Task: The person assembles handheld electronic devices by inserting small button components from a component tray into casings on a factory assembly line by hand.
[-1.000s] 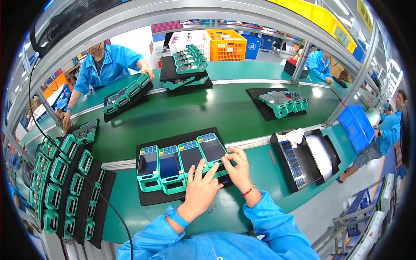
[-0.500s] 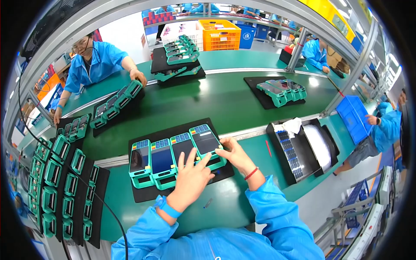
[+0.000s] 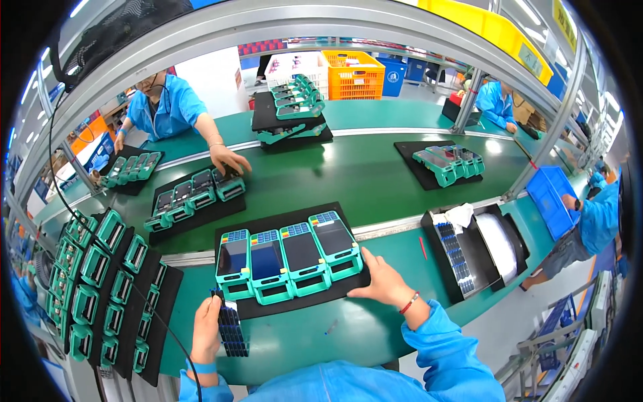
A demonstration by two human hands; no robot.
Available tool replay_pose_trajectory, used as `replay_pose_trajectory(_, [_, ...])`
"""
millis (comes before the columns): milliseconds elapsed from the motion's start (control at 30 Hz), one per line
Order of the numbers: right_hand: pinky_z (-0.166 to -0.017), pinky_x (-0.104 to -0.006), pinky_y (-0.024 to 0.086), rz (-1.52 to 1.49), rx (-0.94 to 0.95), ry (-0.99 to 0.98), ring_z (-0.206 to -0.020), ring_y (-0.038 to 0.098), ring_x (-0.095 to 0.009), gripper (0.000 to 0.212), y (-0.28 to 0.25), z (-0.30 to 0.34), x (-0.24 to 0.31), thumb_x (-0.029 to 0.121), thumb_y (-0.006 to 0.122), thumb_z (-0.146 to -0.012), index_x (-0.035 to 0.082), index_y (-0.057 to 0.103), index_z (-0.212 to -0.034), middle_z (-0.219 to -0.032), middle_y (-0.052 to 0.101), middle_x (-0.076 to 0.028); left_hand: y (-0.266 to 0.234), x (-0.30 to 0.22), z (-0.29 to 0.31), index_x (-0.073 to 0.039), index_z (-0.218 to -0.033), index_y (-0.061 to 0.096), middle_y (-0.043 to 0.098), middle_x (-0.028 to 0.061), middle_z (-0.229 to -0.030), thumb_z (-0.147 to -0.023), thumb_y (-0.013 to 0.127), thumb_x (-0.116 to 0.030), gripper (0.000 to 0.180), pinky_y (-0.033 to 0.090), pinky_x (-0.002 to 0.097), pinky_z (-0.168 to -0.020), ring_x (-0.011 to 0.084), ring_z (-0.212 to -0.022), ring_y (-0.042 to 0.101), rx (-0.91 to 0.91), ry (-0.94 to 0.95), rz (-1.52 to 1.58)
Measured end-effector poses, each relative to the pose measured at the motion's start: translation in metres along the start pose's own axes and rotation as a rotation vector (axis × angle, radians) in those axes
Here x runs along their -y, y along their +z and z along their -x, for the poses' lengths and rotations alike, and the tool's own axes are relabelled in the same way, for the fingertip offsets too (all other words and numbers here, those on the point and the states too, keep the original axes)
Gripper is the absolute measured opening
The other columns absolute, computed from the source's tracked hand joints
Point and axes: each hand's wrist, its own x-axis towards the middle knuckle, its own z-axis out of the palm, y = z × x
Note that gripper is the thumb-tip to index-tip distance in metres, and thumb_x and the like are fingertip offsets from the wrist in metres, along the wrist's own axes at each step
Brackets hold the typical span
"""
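Clearly, the strip (image 3: 232, 328) is in the left hand (image 3: 206, 328), with thumb and fingers closed together on its left edge near the far end. It extends to the right of that grip and toward the person, beside the nearer left corner of the mat (image 3: 315, 303). Whether its near end rests on the bench (image 3: 288, 342) or hangs just above it, I cannot tell.

From this grip, the four terminals (image 3: 333, 238) lie beyond and to the right, side by side on the mat; the leftmost is nearest. The right hand (image 3: 383, 285) is at the opposite end of the row, thumb and fingers spread apart around the mat's right side, holding nothing visible. Its fingertips are just beside the rightmost terminal; contact is unclear.

The strip's long axis runs from far to near, slanting slightly rightward toward the person. The terminals' long axes also run far to near: keypads away from the person, hollow frame ends toward the body. The rightmost terminal's keypad end leans somewhat left, while the row's right end sits farther away.
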Motion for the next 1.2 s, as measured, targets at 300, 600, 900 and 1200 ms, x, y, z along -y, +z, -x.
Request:
replay_pose_trajectory(300, [-0.089,-0.0423,0.045,0.075,-0.484,-0.005,-0.104,0.051,-0.039,0.081,-0.022,-0.055,-0.079,0.02,0.078,-0.068,0.003,0.036,-0.136,-0.119,0.051,-0.023,0.108,-0.018,-0.099,-0.008,-0.091,0.056,0.058,-0.0005,-0.079,-0.098,0.049,-0.028,0.022,0.046,0.0271,-0.064,0.0094,-0.07,0.055,0.174,-0.029,0.338])
replay_pose_trajectory(600, [-0.089,-0.0426,0.043,0.218,-0.689,0.059,-0.103,0.052,-0.034,0.046,-0.016,-0.135,-0.134,0.033,0.074,-0.072,0.002,0.061,-0.104,-0.109,0.058,-0.015,0.207,-0.012,-0.182,0.005,-0.098,0.058,0.06,0.0064,-0.088,-0.094,0.053,-0.027,0.032,0.041,0.0284,-0.076,0.0132,-0.08,0.048,0.174,0.171,0.043])
replay_pose_trajectory(900, [-0.066,-0.0413,0.05,-0.232,-0.106,-0.342,-0.075,0.06,-0.032,0.01,-0.014,-0.062,-0.03,0.018,0.066,-0.077,0.009,0.068,-0.082,-0.08,0.062,-0.013,0.041,-0.106,-0.115,-0.002,-0.116,0.061,0.06,0.0036,-0.107,-0.099,0.044,-0.03,0.037,0.041,0.026,-0.083,0.0109,-0.092,0.052,-0.186,0.481,-0.038])
replay_pose_trajectory(1200, [-0.073,-0.0355,0.05,-0.102,0.259,-0.611,-0.09,0.056,-0.024,0.016,0.032,0.021,0.036,0.025,0.068,-0.079,0.015,0.065,-0.091,-0.088,0.055,-0.005,-0.024,-0.109,-0.03,0.003,-0.118,0.057,0.061,0.009,-0.113,-0.101,0.04,-0.024,0.037,0.04,0.0277,-0.091,0.0141,-0.103,0.055,-0.078,0.43,0.104])
